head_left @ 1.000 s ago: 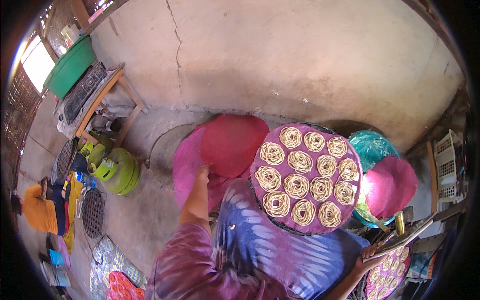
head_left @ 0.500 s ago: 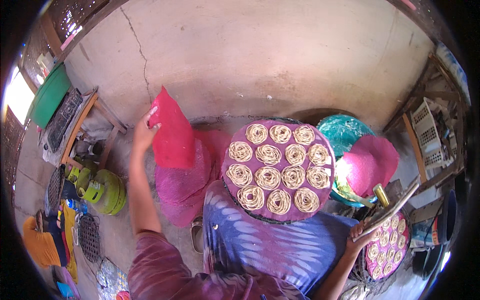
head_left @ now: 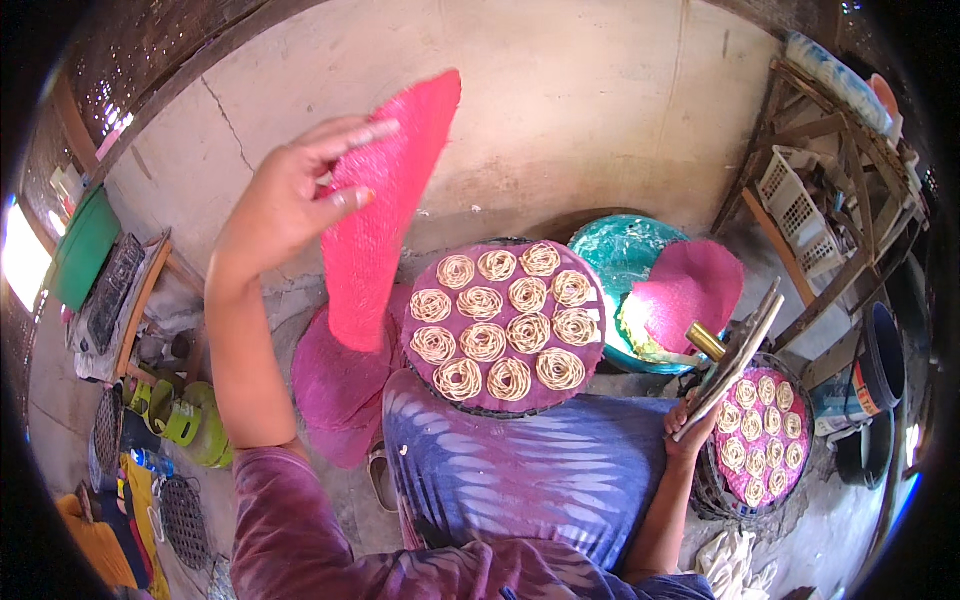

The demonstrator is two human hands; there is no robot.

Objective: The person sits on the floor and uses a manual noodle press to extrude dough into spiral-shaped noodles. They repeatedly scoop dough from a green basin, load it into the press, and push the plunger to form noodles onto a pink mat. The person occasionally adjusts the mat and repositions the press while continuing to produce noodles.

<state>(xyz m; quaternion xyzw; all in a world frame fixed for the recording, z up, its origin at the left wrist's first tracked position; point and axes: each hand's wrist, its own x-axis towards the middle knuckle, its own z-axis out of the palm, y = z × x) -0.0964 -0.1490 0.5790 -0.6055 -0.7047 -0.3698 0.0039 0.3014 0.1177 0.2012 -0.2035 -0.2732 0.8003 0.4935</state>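
My left hand (head_left: pixel 285 195) is raised in front of the wall, its thumb and fingers closed on a thin pink-red sheet (head_left: pixel 395 190) that hangs down, bent. Low on the right, my right hand (head_left: pixel 690 425) grips a flat wooden tool (head_left: pixel 738 365) with a brass tube (head_left: pixel 706 341) sticking out of it. Over my lap rests a round tray lined with purple sheet (head_left: pixel 425 272), bearing several coiled noodle nests (head_left: pixel 484 341). Beneath the hanging sheet lie more purple-pink sheets (head_left: pixel 330 385) in a pile.
A teal basin (head_left: pixel 612 235) with pale residue holds a folded pink sheet (head_left: pixel 695 290). Right of my knees sits a second tray of nests (head_left: pixel 765 440). Green gas cylinders (head_left: pixel 195 425) stand left, and a wooden rack with a white basket (head_left: pixel 800 210) stands right.
My left hand has lifted the pink-red sheet higher and to the right, off the pile. My right hand still holds the wooden tool. The view has turned somewhat right.
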